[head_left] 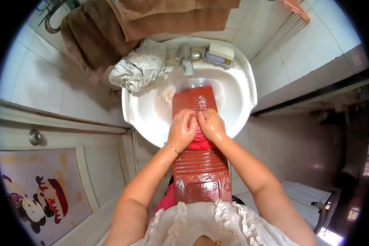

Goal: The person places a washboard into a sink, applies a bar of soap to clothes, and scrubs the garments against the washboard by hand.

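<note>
A wet reddish-brown washboard (203,164) slopes from my body into the white sink (242,117). On its ridges lies a bunched red cloth (201,142), partly covered by my hands. My left hand (183,129), with a bracelet at the wrist, is closed over the cloth's left side. Beside it, my right hand (211,125) has its fingers curled in and pressed on the cloth; a yellow ring shows on it. Both hands are wet and almost touch. Cloudy water and a pale cloth (166,96) are in the basin, left of the board.
A faucet (187,65) stands at the sink's back, beside a soap box (219,54). A patterned white cloth (141,65) is heaped on the back-left rim. Brown towels (172,18) hang above. A door (106,164) is at left; a grey folded item (305,197) stands at right.
</note>
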A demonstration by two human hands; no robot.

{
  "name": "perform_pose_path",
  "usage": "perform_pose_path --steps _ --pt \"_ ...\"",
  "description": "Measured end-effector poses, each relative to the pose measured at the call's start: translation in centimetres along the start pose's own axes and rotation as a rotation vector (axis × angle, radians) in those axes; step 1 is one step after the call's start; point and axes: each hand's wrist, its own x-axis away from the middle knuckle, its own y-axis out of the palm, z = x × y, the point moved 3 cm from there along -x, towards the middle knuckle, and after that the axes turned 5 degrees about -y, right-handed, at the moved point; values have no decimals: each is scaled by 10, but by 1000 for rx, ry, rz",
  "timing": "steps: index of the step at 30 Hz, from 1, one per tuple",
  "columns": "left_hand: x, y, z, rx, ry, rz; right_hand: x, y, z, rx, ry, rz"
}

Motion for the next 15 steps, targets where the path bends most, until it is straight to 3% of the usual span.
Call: perform_pose_path --steps 1,2,3,6,8,9,10,11,14,15 --pt "1 0 -3 -153 75 141 17 -2 -7 80 -172 157" --pt "17 9 -9 -223 -78 -132 34 -5 -14 162 -348 316" --pt "39 14 -4 -175 -112 -166 55 -4 -20 199 -465 467" --pt "66 18 15 -308 -15 -115 69 0 -10 120 -386 343" --pt "24 41 -25 -457 -183 -144 13 13 3 250 -341 322" --pt "-9 47 -45 -545 -47 -14 -31 14 8 260 -317 293" --pt "-39 47 -55 -524 -68 -3 -67 20 13 305 -433 462" --pt "-54 47 -60 -533 -54 26 -78 22 13 305 -460 480" --pt "-45 48 -66 -487 -161 -106 -73 25 17 243 -346 359" --pt "-31 41 -54 -467 -81 -137 -55 19 14 221 -373 328"
